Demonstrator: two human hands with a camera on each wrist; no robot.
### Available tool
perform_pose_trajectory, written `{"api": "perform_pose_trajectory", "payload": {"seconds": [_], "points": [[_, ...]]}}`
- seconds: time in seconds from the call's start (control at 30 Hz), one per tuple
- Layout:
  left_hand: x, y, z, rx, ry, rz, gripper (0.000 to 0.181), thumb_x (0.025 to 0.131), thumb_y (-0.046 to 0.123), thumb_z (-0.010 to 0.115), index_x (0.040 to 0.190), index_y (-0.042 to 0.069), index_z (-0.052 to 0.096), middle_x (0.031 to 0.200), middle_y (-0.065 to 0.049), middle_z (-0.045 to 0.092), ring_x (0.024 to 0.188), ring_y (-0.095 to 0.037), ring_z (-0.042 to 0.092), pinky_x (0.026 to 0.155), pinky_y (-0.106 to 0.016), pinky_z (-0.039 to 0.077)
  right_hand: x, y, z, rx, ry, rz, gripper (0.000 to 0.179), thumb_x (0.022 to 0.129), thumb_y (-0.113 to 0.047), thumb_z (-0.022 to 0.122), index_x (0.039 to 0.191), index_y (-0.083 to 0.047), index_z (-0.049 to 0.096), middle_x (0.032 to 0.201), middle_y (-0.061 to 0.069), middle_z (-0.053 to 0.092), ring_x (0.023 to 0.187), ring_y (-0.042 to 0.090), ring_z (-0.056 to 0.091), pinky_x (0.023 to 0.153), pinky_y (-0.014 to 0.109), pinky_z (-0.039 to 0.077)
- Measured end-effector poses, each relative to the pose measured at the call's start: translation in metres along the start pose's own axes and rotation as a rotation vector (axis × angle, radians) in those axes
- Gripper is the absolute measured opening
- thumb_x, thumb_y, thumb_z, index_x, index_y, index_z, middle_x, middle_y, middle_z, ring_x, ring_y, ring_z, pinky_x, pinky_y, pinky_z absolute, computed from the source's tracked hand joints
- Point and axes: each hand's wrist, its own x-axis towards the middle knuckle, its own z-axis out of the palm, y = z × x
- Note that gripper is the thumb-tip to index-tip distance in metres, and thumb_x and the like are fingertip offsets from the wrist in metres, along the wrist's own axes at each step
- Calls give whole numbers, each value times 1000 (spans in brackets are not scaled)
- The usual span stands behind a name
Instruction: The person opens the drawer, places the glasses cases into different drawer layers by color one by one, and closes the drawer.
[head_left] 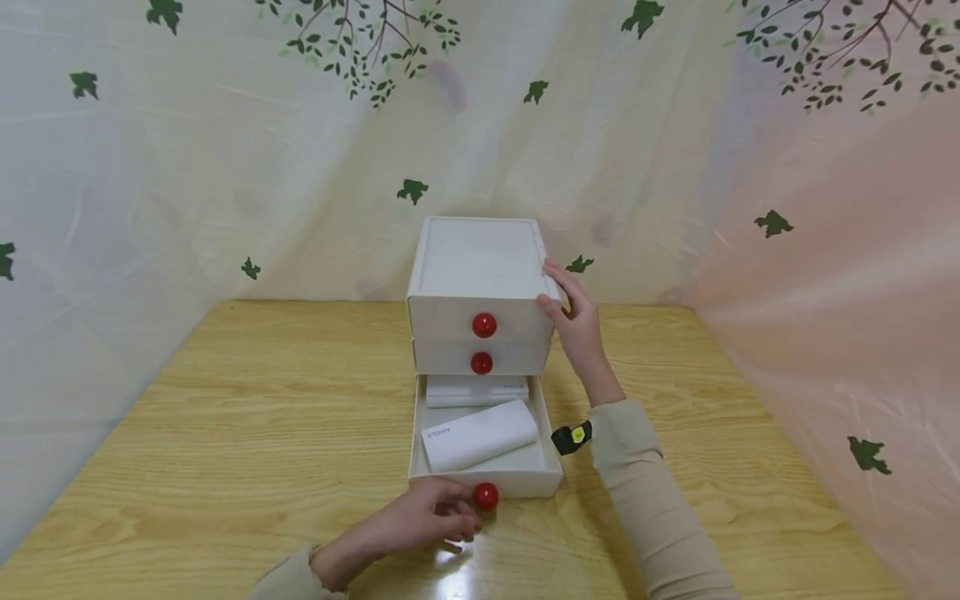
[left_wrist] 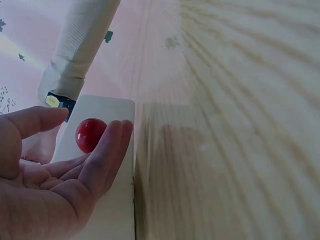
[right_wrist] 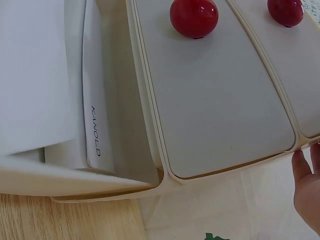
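Note:
A white cabinet of three stacked drawers stands on the table, with a round red knob on each drawer. Its bottom drawer is pulled out. Inside lie two white oblong cases with dark lettering: one case slants at the front, and another case lies behind, partly hidden under the drawer above. At the bottom drawer's red knob is my left hand, thumb apart from the knob and fingers extended beside it. My right hand rests against the cabinet's upper right side, fingers spread along the edge.
The wooden table extends on both sides of the cabinet. Behind it hangs a pale curtain printed with green leaves and branches. A black band with a yellow mark sits at my right wrist, beside the pulled-out drawer.

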Motion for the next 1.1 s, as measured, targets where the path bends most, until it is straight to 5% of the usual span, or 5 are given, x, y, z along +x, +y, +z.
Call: {"api": "perform_pose_trajectory", "payload": {"seconds": [0.5, 0.73, 0.97, 1.1], "points": [[6, 5, -8, -32, 57, -20, 44, 88, 1, 56, 124, -22, 47, 104, -32, 66, 91, -36, 69, 78, -29, 60, 0, -2, 0, -3, 5, 1, 46, 97, -20, 56, 142, -15, 50, 155, -5, 39, 146, 12, 29, 116, 47, 34], [6, -1, -6, -8, -9, -33, 48, 91, 1, 56, 130, -23, 40, 108, -32, 63, 92, -31, 67, 73, -32, 61, 0, 1, 0, -7, 3, 2, 46, 97, -19, 56, 142, -16, 49, 155, -5, 38, 146, 12, 28, 116, 48, 33], [8, -4, -2, -157, -12, -113, 48, 93, 4, 54, 132, -20, 40, 106, -28, 65, 90, -18, 67, 80, -34, 60, 0, 0, 1, -14, 3, 12, 46, 97, -21, 56, 142, -17, 49, 155, -6, 38, 146, 12, 28, 116, 47, 33], [10, -7, -2, -241, -31, -107, 43, 94, 5, 52, 128, -20, 43, 108, -32, 64, 90, -19, 68, 81, -33, 60, -1, -1, 1, -3, 5, 11, 46, 97, -21, 56, 143, -16, 49, 155, -6, 38, 146, 12, 28, 116, 47, 33]]}}
